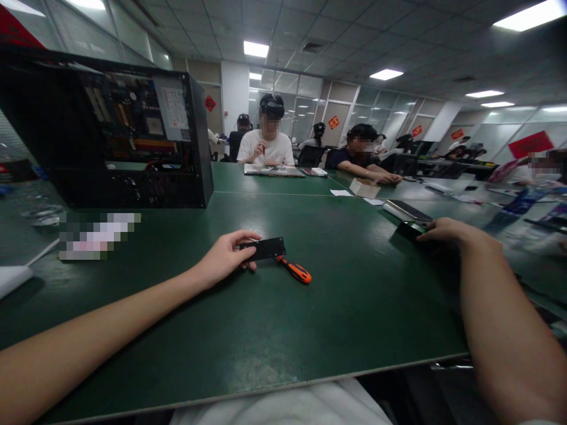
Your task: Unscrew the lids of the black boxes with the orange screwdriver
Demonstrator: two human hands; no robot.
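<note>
My left hand [233,251] is closed on a small black flat rectangular piece [270,248], thumb on top and fingers behind, just over the table. Past the end of that piece lies a screwdriver [296,270] with an orange and black handle; its shaft is mostly hidden. At the far right, my right hand [449,230] grips the edge of a dark box-like part [410,231] with a green strip on its side. Its fingers are partly hidden behind the hand. Right behind that part rests a flat silver-edged device [405,211] with a dark top.
An open black computer case [201,136] stands at the left on the green table [248,336]. Near it are a blurred-out item [101,236] and a white object [13,280]. Farther off are a small box [364,188], papers [341,193] and co-workers seated across the table.
</note>
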